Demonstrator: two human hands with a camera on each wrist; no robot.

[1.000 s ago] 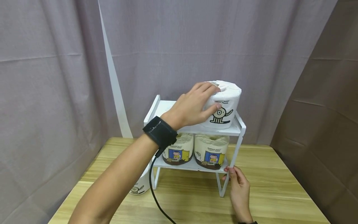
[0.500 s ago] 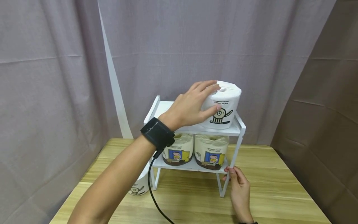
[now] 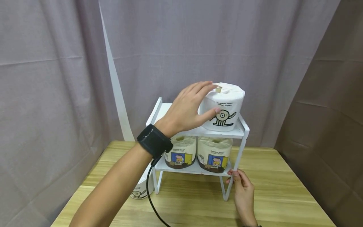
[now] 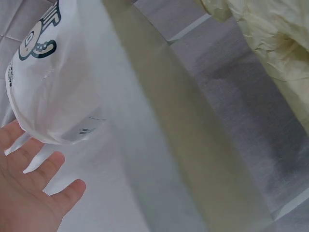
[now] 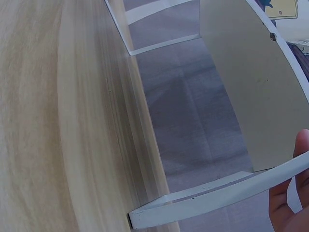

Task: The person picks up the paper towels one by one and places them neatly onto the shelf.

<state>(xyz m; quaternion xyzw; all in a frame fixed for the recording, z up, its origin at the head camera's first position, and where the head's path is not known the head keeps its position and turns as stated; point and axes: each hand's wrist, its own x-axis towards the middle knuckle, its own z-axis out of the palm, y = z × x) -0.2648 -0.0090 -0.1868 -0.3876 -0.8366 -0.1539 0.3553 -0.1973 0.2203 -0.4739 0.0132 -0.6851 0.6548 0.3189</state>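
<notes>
A white wrapped toilet paper roll (image 3: 227, 105) with a cartoon print stands on the right of the white two-tier rack's (image 3: 241, 149) upper shelf. My left hand (image 3: 185, 110) is at its left side with fingers extended and spread. In the left wrist view, the fingers (image 4: 46, 169) lie close beside the roll's (image 4: 58, 92) end; whether they touch is unclear. My right hand (image 3: 244, 192) pinches the rack's right front leg near the lower shelf. Two cream rolls, a left roll (image 3: 180, 154) and a right roll (image 3: 216, 156), sit side by side on that shelf.
Another white roll (image 3: 140, 189) stands on the wooden table (image 3: 272, 189) left of the rack, partly hidden by my left forearm. A black cable (image 3: 150, 195) hangs from the left wrist strap (image 3: 154, 142). Grey curtains (image 3: 181, 47) enclose the back and sides.
My left hand has drawn left off the top of the white roll, uncovering more of it. The roll stays in place. My right hand keeps its hold on the rack.
</notes>
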